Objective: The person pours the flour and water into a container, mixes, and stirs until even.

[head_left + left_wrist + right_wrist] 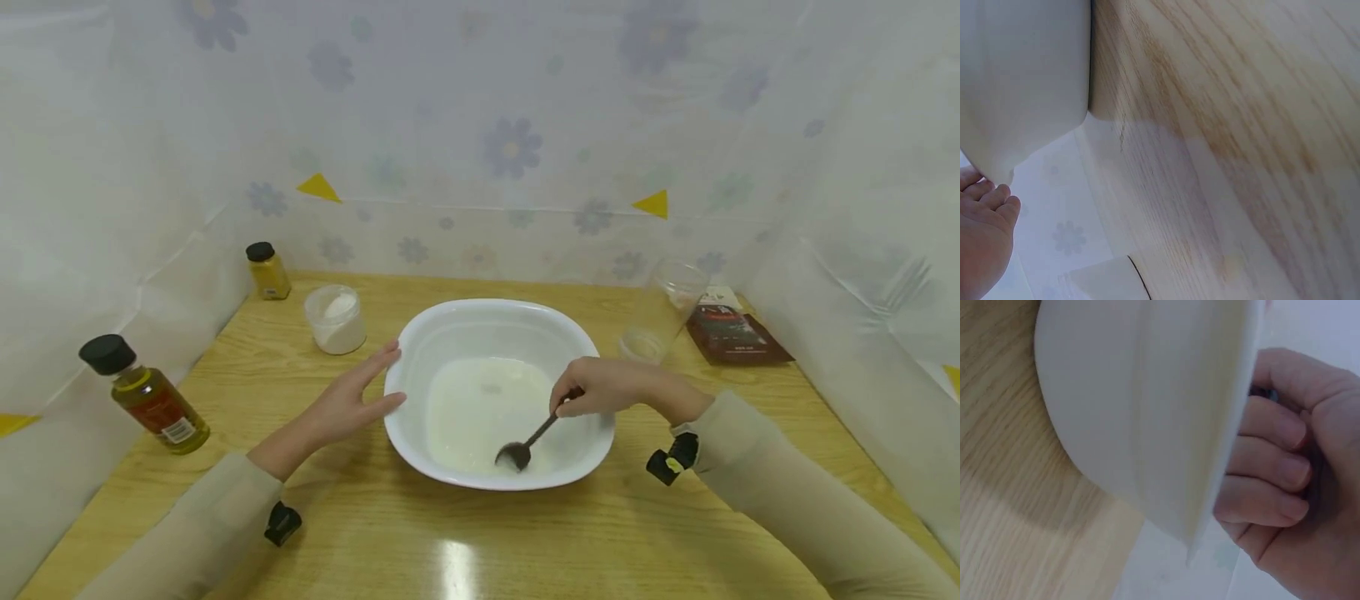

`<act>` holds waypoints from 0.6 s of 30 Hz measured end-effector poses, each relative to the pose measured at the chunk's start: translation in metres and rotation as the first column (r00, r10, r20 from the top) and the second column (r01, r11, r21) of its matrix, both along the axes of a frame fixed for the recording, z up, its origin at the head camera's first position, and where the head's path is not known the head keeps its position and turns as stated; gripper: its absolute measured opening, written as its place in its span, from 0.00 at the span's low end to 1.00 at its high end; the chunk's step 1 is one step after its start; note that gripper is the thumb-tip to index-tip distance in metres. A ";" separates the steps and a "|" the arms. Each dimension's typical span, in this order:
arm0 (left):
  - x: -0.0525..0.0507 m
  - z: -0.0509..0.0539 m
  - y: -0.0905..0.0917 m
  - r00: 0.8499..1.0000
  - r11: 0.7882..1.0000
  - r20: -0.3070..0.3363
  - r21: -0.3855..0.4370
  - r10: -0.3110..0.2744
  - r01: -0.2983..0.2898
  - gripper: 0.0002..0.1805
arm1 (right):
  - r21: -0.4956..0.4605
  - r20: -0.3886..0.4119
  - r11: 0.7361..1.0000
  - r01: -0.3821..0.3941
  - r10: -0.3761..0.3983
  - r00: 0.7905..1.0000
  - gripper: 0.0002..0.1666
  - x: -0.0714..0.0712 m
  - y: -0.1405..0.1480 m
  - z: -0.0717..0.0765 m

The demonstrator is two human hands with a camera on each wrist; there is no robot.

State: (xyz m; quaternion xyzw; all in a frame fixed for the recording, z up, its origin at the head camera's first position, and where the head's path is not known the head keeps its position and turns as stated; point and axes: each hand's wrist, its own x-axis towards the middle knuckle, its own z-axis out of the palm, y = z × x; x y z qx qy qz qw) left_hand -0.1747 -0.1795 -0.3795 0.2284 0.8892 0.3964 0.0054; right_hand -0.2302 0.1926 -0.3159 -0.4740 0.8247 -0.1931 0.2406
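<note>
A white oval basin (495,305) holds a shallow pool of milky white liquid (480,417). My left hand (348,406) touches the basin's left rim with its fingers extended and the thumb apart from them. In the left wrist view, the fingertips of the left hand (985,219) meet the basin's edge. Over the right side of the basin, my right hand (600,387) grips the handle of a dark brown spoon (542,430), whose bowl dips into the liquid near the front. Curled fingers of the right hand (1272,462) show behind the basin's wall in the right wrist view.
To the left stand an oil bottle (161,412), a small yellow jar (268,273) with a black lid and a clear tub (337,329) of white powder. At the right are a clear plastic cup (660,312) and a dark red packet (735,337). Flowered sheeting surrounds the wooden table.
</note>
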 end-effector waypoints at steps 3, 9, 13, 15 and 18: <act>0.001 -0.001 -0.001 1.000 1.000 -0.003 0.000 0.000 0.000 0.39 | 0.010 -0.043 0.999 0.033 -0.032 0.999 0.09 -0.001 0.002 0.002; 0.001 -0.002 0.000 1.000 1.000 0.008 0.008 0.004 -0.004 0.40 | 0.008 -0.230 0.985 0.170 -0.164 0.959 0.08 -0.007 0.006 0.003; 0.001 -0.002 0.000 1.000 1.000 0.016 0.013 0.002 -0.002 0.40 | 0.017 -0.078 0.997 0.071 -0.069 0.995 0.09 -0.003 0.004 0.001; 0.001 -0.002 0.000 1.000 1.000 0.011 0.010 0.000 0.000 0.40 | 0.021 -0.008 0.999 0.038 -0.038 0.999 0.09 -0.002 0.004 0.001; 0.000 -0.001 0.000 1.000 1.000 0.003 0.003 0.001 -0.001 0.40 | 0.013 -0.056 0.997 0.076 -0.076 0.996 0.09 -0.002 0.006 0.002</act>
